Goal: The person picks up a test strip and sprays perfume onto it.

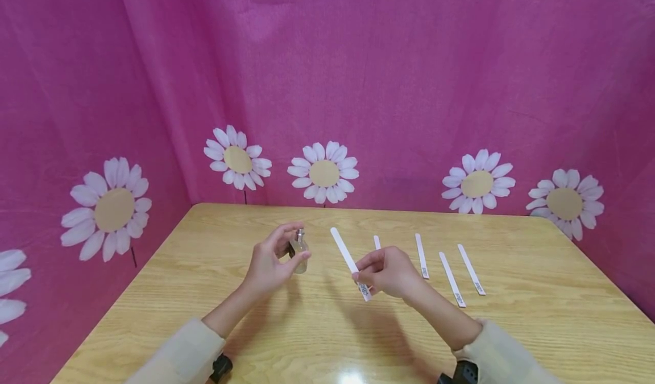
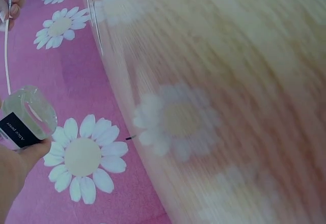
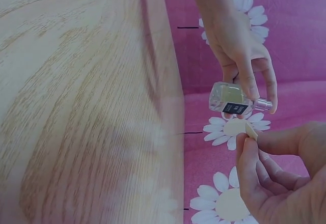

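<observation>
A small clear glass perfume bottle point(image 1: 302, 264) with a silver spray top is held upright above the table by my left hand point(image 1: 267, 263). My thumb is at its side and a finger reaches over the spray top. In the left wrist view the bottle point(image 2: 36, 113) shows a black label. My right hand point(image 1: 395, 271) pinches a white paper test strip point(image 1: 341, 247) near its printed lower end, its rounded end slanting up toward the bottle. From the right wrist, the strip point(image 3: 251, 131) appears almost edge-on, between thumb and fingers.
Several more white strips lie on the wooden table point(image 1: 230, 230) to the right, such as one strip point(image 1: 422, 256) and another strip point(image 1: 452, 279). One strip point(image 1: 377, 242) is partly behind my right hand. A pink curtain point(image 1: 358, 77) with daisies hangs behind the table.
</observation>
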`<action>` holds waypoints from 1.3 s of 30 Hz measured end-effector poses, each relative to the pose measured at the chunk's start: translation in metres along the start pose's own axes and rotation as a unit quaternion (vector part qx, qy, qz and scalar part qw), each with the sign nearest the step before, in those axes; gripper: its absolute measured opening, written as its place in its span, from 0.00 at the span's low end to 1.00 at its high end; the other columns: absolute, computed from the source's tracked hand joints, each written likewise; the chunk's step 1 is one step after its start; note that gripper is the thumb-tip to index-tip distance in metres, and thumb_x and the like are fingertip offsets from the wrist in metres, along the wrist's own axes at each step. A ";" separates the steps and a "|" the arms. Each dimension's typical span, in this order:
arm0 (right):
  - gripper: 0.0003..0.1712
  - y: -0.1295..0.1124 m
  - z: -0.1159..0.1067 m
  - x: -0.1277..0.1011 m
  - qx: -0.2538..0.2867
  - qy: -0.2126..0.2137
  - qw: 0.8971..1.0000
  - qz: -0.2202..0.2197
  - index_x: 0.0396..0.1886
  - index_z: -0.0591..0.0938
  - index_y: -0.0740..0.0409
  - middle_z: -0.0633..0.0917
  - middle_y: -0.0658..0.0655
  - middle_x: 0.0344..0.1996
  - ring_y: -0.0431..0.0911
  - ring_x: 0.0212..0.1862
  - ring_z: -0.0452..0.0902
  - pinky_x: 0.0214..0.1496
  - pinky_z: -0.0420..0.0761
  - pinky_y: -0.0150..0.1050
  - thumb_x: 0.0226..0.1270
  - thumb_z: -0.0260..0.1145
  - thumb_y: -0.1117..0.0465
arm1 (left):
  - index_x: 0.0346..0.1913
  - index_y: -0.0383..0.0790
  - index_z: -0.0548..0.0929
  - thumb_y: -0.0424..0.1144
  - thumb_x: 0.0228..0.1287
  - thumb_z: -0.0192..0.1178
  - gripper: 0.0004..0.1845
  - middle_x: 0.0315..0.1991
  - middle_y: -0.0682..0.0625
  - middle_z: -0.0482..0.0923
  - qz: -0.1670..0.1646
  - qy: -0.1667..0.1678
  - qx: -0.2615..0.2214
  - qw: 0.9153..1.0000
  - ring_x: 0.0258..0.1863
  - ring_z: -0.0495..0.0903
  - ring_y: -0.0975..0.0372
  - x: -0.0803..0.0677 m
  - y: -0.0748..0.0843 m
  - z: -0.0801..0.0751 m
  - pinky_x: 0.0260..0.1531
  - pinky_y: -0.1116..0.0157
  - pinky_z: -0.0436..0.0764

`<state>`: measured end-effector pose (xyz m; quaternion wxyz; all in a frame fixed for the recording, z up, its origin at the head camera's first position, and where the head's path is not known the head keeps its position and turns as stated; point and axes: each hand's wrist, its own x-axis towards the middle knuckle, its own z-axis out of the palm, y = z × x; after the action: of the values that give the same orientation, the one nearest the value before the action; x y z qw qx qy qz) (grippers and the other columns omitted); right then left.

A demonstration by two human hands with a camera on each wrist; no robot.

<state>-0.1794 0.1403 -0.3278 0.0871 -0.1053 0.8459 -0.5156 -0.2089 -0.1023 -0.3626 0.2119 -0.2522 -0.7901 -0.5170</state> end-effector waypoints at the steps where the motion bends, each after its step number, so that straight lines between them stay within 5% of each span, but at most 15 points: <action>1: 0.08 0.000 0.000 0.000 0.001 0.000 1.000 0.000 0.34 0.84 0.71 0.86 0.54 0.22 0.37 0.23 0.79 0.28 0.87 0.38 0.57 0.69 0.69 | 0.56 0.36 0.77 0.27 0.52 0.70 0.25 0.41 0.41 0.87 0.005 -0.001 -0.002 1.000 0.39 0.84 0.58 -0.001 0.000 0.000 0.44 0.60 0.87; 11: 0.08 0.002 -0.001 -0.001 -0.002 0.001 1.000 0.001 0.35 0.84 0.71 0.87 0.56 0.23 0.38 0.23 0.80 0.29 0.87 0.38 0.58 0.69 0.68 | 0.53 0.32 0.77 0.25 0.51 0.69 0.24 0.40 0.39 0.87 0.020 -0.006 -0.003 1.000 0.39 0.84 0.58 -0.001 -0.001 0.001 0.44 0.61 0.86; 18: 0.07 0.003 -0.003 -0.001 -0.005 0.004 1.000 0.005 0.33 0.84 0.70 0.86 0.53 0.21 0.37 0.22 0.80 0.29 0.87 0.39 0.59 0.69 0.67 | 0.53 0.38 0.78 0.27 0.52 0.70 0.24 0.34 0.43 0.86 -0.001 -0.002 -0.001 1.000 0.30 0.80 0.64 -0.001 -0.004 -0.001 0.35 0.66 0.87; 24: 0.08 0.006 -0.003 -0.001 0.000 0.001 1.000 -0.001 0.35 0.84 0.71 0.86 0.55 0.23 0.38 0.24 0.80 0.28 0.87 0.38 0.58 0.69 0.68 | 0.55 0.41 0.77 0.31 0.55 0.69 0.24 0.41 0.42 0.87 -0.020 -0.013 -0.017 1.000 0.39 0.84 0.58 -0.001 -0.002 0.000 0.47 0.61 0.86; 39: 0.10 0.025 -0.009 -0.004 -0.006 0.017 1.000 0.006 0.36 0.83 0.72 0.86 0.54 0.22 0.38 0.22 0.80 0.28 0.87 0.38 0.58 0.69 0.67 | 0.58 0.44 0.77 0.34 0.57 0.68 0.24 0.50 0.41 0.85 0.005 -0.060 -0.001 0.998 0.51 0.83 0.53 -0.004 0.004 0.001 0.50 0.59 0.84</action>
<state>-0.1799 0.1608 -0.3459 0.0753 -0.0922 0.8511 -0.5113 -0.2031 -0.1010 -0.3621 0.1666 -0.2870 -0.7996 -0.5005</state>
